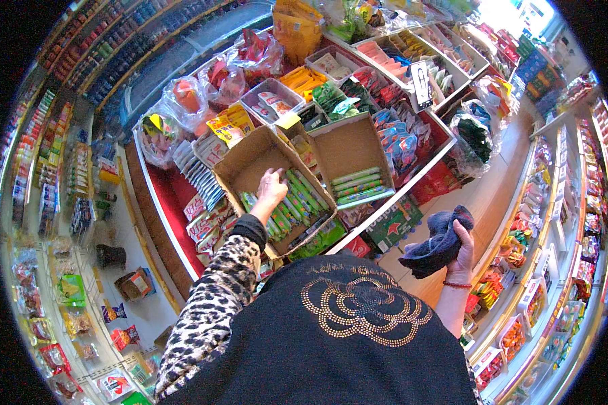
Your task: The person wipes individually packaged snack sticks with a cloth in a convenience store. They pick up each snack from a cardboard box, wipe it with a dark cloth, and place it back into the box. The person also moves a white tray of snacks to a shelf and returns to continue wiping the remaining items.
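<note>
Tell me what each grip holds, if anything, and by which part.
The right grip holds a dark bunched cloth by its right-hand side. The left grip is by the green packets; whether it holds one cannot be told.

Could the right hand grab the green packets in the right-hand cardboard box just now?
Probably not straight away: the right hand grips a dark cloth, though the cardboard box is open and leaves the green packets uncovered.

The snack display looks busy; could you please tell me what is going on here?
The person's left grip is at the slim green packets in an open cardboard box; whether it pinches one is unclear. The right grip holds a dark cloth. A second open box, also holding green packets, stands alongside.
</note>
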The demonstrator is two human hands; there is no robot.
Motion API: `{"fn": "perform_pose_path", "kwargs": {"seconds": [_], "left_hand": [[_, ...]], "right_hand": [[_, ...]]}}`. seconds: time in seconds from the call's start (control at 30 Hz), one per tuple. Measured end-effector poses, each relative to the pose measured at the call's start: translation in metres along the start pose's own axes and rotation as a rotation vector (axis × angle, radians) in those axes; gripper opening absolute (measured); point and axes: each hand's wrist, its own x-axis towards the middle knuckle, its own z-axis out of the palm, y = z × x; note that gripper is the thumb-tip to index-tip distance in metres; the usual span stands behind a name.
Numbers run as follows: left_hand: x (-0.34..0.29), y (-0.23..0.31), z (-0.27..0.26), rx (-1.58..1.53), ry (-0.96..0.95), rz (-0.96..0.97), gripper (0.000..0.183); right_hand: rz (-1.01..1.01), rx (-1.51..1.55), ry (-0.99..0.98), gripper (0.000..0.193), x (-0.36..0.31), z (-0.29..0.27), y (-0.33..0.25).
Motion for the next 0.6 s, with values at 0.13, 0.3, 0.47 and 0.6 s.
{"fn": "perform_pose_path", "kwargs": {"seconds": [0.13,0.3,0.47,0.6], "left_hand": [[0.021,0.011,0.009,0.180,-0.161,-0.134,0.045],[0.022,0.023,-0.005,0.062,-0.246,-0.174,0.042],[0.006,0.033,-0.004,0.183,-0.184,-0.160,0.038],[0.008,0.030,-0.004,0.189,-0.180,-0.108,0.044]], "right_hand": [[-0.005,-0.025,-0.007,0.028,-0.012,0.004,-0.003],[-0.028,-0.010,0.046,0.029,-0.024,-0.005,-0.006],[-0.030,-0.023,0.015,0.032,-0.025,-0.004,-0.004],[-0.033,-0.030,-0.018,0.032,-0.025,-0.002,-0.005]]}}
